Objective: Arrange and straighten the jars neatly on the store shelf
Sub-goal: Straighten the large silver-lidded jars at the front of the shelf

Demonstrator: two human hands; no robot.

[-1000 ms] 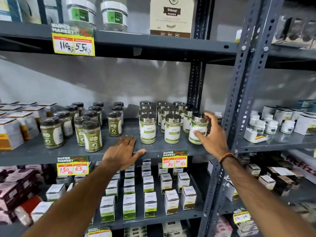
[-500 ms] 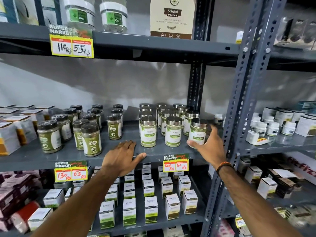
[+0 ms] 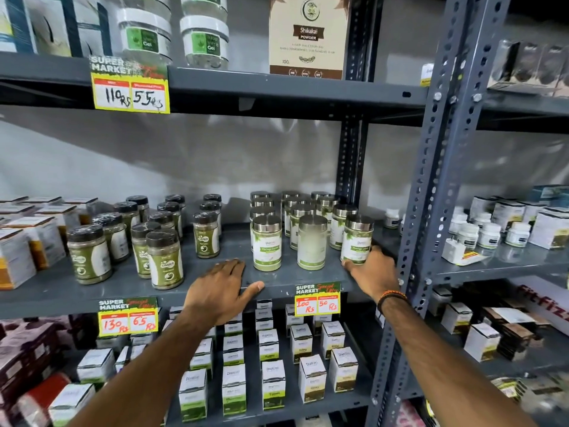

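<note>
Grey steel store shelf point(image 3: 92, 291), with jars in rows behind its front lip. Right of the red-and-yellow price tag point(image 3: 317, 298): right hand point(image 3: 374, 272), dropped from high on the rightmost steel-lidded jar point(image 3: 357, 240) to its base, fingers loosely curled against it, nudging rather than gripping. Left of the tag: left hand point(image 3: 220, 285), unmoved, flat and spread on the lip, holding nothing. Middle jar point(image 3: 312, 243) now label-away, likely next for turning.
</note>
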